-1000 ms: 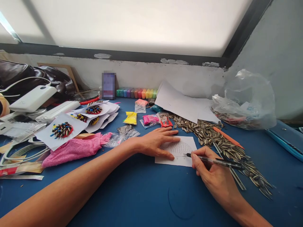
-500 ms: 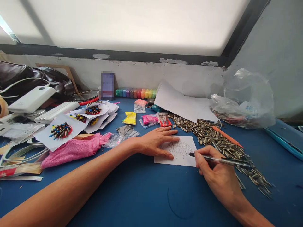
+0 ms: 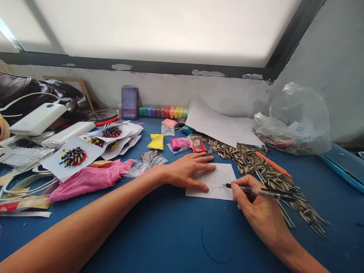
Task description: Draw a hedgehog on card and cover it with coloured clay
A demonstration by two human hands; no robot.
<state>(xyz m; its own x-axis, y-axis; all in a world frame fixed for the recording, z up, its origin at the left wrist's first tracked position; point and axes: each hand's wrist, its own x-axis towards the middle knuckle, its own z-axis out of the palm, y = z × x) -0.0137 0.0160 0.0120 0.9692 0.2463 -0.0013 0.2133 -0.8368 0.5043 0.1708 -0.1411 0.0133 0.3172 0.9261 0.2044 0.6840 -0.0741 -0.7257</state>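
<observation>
A small white paper card (image 3: 196,193) lies on the blue table, bearing a black-ink drawing of a rounded shape filled with short strokes and with little legs below. My left hand (image 3: 189,171) rests flat on the card's left part, fingers spread, covering some of the drawing. In my right hand (image 3: 257,201) a clear-barrelled black pen (image 3: 260,192) is gripped, its tip at the lower right edge of the drawn outline. Just beyond that hand spreads a pile of striped sunflower seeds (image 3: 244,159), with an orange pen-like stick (image 3: 273,165) lying on it.
White sheets (image 3: 213,121) and a plastic bag (image 3: 292,125) of seeds stand behind. Small clay packets, including a yellow packet (image 3: 156,141), lie beyond my left hand. To the left are seed-decorated cards (image 3: 64,167), a pink cloth (image 3: 88,182) and a white power bank (image 3: 38,119).
My right hand and the pen have shifted slightly to the left along the drawing's lower edge. My left hand stays in place on the card.
</observation>
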